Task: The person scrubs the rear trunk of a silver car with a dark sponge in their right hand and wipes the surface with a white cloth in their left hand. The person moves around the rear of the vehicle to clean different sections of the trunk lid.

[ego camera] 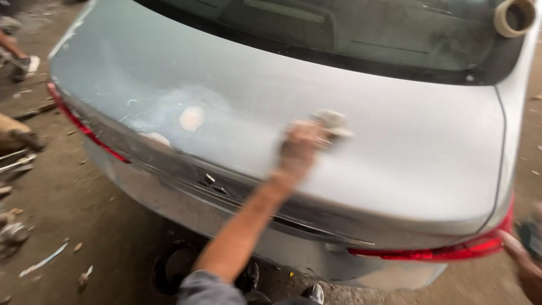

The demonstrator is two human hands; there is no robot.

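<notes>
Down at the right edge the right hand [528, 265] grips something dark, the left hand [299, 148] presses its fingers around a blurred grey pad [332, 125] mid-way across the car's trunk lid [406, 152], tape roll [512, 17] beyond.

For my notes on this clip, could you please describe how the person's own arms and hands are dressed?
The left hand is bare, with no glove; its forearm is bare up to a grey sleeve bunched at the elbow. The right hand shows only at the frame's edge, blurred, also ungloved; no sleeve is visible there.
</notes>
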